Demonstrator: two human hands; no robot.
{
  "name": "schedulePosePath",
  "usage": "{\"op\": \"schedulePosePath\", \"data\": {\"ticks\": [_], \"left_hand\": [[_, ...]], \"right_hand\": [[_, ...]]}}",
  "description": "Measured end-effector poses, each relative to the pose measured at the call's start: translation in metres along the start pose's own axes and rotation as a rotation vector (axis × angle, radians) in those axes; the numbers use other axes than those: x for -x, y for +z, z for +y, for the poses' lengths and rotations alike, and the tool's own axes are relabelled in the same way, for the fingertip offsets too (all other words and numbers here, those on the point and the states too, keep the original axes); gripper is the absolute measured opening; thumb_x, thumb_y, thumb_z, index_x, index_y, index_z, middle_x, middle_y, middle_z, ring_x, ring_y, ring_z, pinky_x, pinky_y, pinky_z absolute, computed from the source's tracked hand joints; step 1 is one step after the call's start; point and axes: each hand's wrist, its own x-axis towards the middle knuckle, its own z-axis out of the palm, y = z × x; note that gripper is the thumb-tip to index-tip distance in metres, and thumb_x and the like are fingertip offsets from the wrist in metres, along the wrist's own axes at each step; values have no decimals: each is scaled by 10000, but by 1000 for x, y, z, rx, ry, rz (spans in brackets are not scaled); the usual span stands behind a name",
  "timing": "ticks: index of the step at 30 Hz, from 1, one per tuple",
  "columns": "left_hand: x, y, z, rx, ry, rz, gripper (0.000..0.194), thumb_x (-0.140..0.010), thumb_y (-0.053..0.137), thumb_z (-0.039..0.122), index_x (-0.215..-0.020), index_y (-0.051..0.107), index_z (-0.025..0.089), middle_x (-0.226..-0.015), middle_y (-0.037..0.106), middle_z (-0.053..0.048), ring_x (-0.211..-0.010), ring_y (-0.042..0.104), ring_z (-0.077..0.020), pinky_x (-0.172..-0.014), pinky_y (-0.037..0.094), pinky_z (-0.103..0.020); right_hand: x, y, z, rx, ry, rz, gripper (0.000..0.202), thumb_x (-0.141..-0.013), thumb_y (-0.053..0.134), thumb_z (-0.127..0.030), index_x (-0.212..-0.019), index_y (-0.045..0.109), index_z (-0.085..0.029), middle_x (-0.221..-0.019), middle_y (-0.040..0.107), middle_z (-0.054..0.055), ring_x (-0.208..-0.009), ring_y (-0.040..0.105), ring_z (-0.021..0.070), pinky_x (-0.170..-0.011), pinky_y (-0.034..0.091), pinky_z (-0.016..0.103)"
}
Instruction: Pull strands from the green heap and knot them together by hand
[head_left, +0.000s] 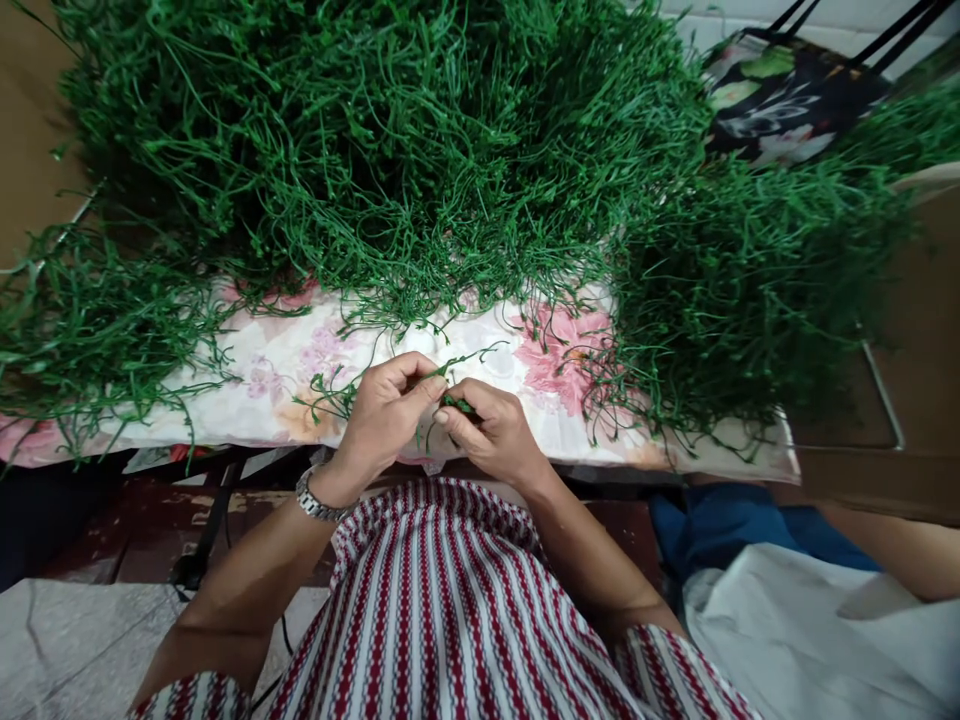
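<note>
My left hand, with a metal watch on its wrist, pinches thin green plastic-looking stems between thumb and forefinger. Close beside it, my right hand has its fingers curled round a bit of the same green stems. The two hands almost touch, just above the front edge of a table with a flowered cloth. Some stem ends stick out to the left of my left hand. Behind my hands rises a big heap of green stems. My fingers partly hide what they hold.
Smaller heaps of green stems lie at the left and right. A dark flowered bag stands at the back right. Cardboard is at the right edge. Another person's arm shows at the lower right.
</note>
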Motion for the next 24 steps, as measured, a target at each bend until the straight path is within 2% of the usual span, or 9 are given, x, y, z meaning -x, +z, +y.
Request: {"op": "schedulePosePath", "data": {"ticks": [4, 10, 17, 19, 21, 22, 24], "left_hand": [[-1, 6, 2, 215, -45, 6, 75, -677, 617, 121, -620, 574, 145, -621, 563, 21, -593, 485, -80, -584, 377, -194], [0, 13, 8, 487, -191, 5, 83, -685, 582, 110, -635, 527, 146, -588, 560, 10, -540, 472, -72, -527, 358, -175], [0, 16, 11, 573, -208, -1, 120, -693, 572, 106, -662, 469, 160, -517, 446, 37, -478, 385, -58, -456, 283, -166], [-5, 12, 14, 582, -184, 27, 184, -721, 577, 138, -635, 417, 170, -486, 349, 64, -433, 312, -48, -449, 275, -175], [-9, 8, 21, 580, -101, 71, 258, -745, 586, 174, -614, 364, 179, -475, 262, 85, -404, 246, -41, -456, 294, -184], [-9, 6, 25, 560, -49, 78, 269, -747, 595, 177, -615, 360, 181, -474, 258, 87, -403, 251, -41, -470, 315, -188], [-9, 4, 30, 475, 2, 29, 195, -755, 599, 184, -664, 427, 183, -483, 356, 73, -429, 339, -53, -504, 361, -204]], "right_hand": [[1, 4, 4, -276, 132, -93, 258, -863, 504, -343, -679, 474, -164, -564, 384, -54, -515, 341, 60, -508, 292, 193], [-1, 12, 5, -546, 187, -56, 309, -828, 543, -391, -645, 442, -164, -569, 341, -56, -495, 288, 50, -483, 270, 193], [0, 18, 1, -554, 117, -7, 338, -815, 549, -432, -629, 467, -162, -546, 377, -47, -478, 319, 58, -456, 285, 196], [4, 20, -1, -545, 63, -78, 349, -832, 521, -435, -623, 465, -163, -541, 395, -43, -475, 345, 61, -457, 300, 198], [8, 20, -2, -519, 5, -172, 359, -849, 497, -430, -610, 454, -166, -534, 408, -39, -473, 369, 64, -456, 308, 200], [9, 18, -1, -505, -12, -177, 351, -859, 488, -415, -614, 452, -167, -533, 414, -38, -470, 374, 65, -454, 309, 201], [8, 10, 2, -452, -28, -86, 301, -873, 484, -370, -653, 476, -165, -548, 437, -33, -479, 388, 69, -463, 322, 206]]}}
